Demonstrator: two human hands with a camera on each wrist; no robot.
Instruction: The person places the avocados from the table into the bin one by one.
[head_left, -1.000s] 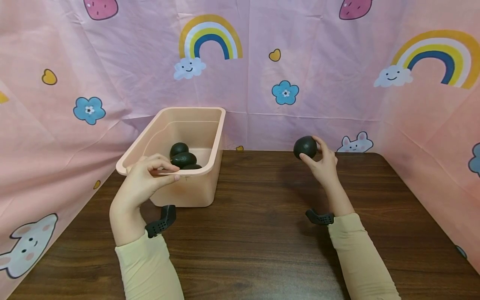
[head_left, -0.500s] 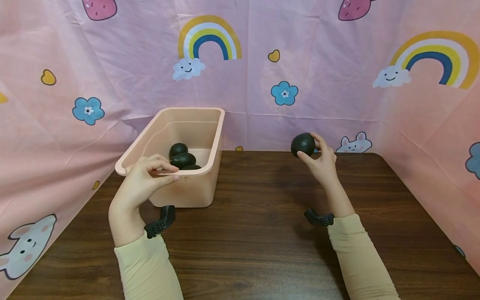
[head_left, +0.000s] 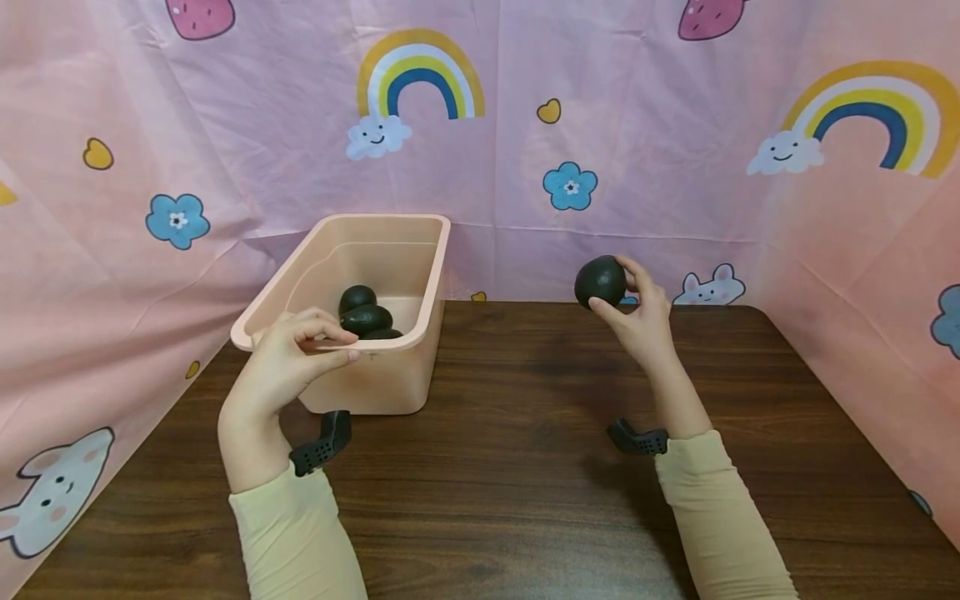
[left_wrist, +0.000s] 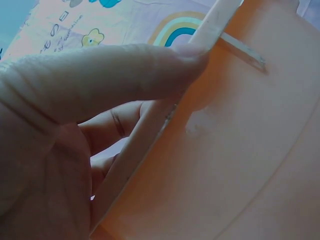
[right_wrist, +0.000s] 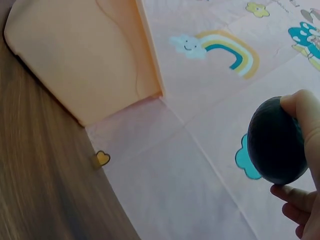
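My right hand (head_left: 641, 321) holds a dark green avocado (head_left: 600, 282) between thumb and fingers, raised above the table's far part. In the right wrist view the avocado (right_wrist: 276, 142) hangs in front of the backdrop, pinched at its top and bottom. On the left, my left hand (head_left: 288, 358) pinches the near rim of a peach plastic bin (head_left: 437, 292). The left wrist view shows the thumb (left_wrist: 150, 70) on the outer side of the rim and fingers behind it. Several avocados (head_left: 366, 319) lie inside the bin, the nearest partly hidden by the rim.
A dark wood table (head_left: 510, 467) lies beneath both hands, with the bin at its back left. A pink printed cloth (head_left: 517, 150) hangs behind and along both sides. Black camera mounts (head_left: 322, 446) sit on both wrists.
My right hand has raised the avocado slightly and shifted it a little to the left. The left hand stays on the bin's rim, and the bin has not moved.
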